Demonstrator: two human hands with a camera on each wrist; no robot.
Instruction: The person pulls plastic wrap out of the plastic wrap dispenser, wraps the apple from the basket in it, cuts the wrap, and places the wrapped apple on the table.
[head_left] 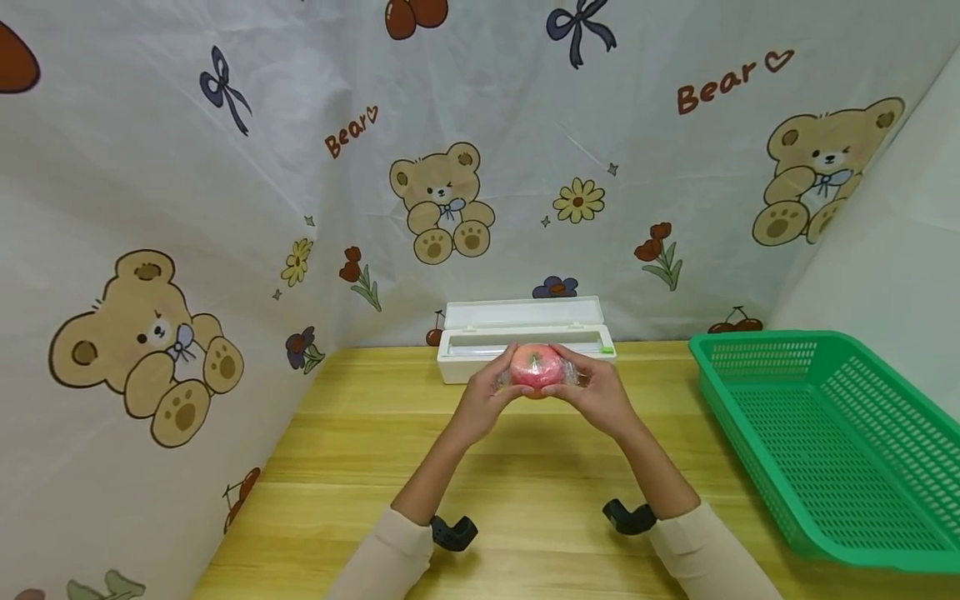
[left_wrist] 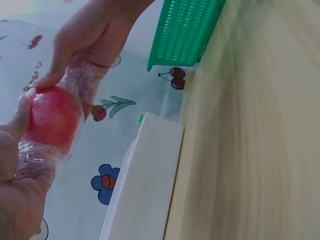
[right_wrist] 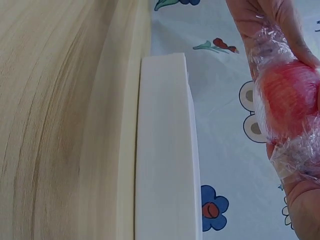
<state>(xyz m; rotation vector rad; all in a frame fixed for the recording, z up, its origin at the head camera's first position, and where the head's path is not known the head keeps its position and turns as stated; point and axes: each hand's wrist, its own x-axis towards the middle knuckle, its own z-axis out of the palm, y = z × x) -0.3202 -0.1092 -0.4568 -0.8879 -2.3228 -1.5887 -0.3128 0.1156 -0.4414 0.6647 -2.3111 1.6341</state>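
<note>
A red apple point(head_left: 536, 368) is held up above the table, in front of the white box. Clear plastic wrap point(left_wrist: 80, 80) covers it and bunches out at both sides, as both wrist views show. My left hand point(head_left: 486, 398) grips the apple and wrap from the left, thumb on the near side. From the right my right hand point(head_left: 600, 395) grips it likewise, the two thumb tips close together. In the right wrist view the apple point(right_wrist: 287, 102) is partly cut off by the frame edge. Some fingers are hidden behind the fruit.
A long white box point(head_left: 453, 371) with its lid point(head_left: 525, 313) raised stands at the table's back edge; a small green piece point(head_left: 607, 350) sits at its right end. To the right is a green plastic basket point(head_left: 750, 454). The wooden table point(head_left: 360, 467) meets a bear-printed cloth backdrop point(head_left: 510, 108).
</note>
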